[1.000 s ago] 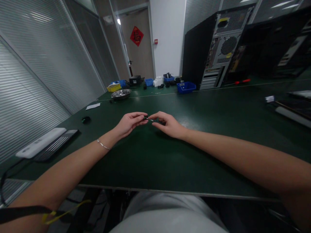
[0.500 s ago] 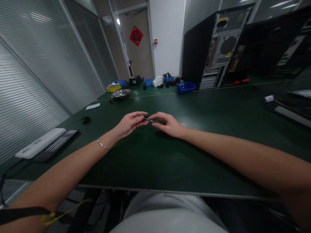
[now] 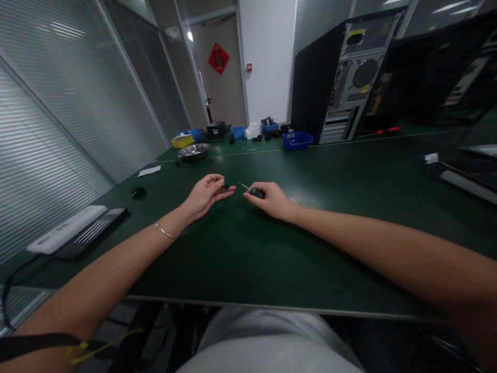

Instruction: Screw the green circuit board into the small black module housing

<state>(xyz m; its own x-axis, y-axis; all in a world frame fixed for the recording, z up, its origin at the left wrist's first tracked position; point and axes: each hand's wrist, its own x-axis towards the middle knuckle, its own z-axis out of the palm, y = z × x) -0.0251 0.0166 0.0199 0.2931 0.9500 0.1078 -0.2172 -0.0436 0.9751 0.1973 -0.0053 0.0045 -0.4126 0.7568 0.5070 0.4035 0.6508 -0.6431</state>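
Observation:
Just left of the middle, my left hand pinches a small dark part between thumb and fingers, above the green table. The part is too small to name. My right hand is closed around the dark green handle of a small screwdriver. Its thin metal shaft points up and left toward my left hand, with a gap between its tip and the dark part. A silver bracelet circles my left wrist.
A white power strip and a dark slotted device lie at the left, near a dark mouse-like object. Farther back are a metal bowl, a blue bin and a computer tower. Dark equipment lies at the right.
The screwdriver shaft has come away from the dark part, and its handle now shows in my right hand. My hands are slightly farther apart, with my left fingers shifted a little.

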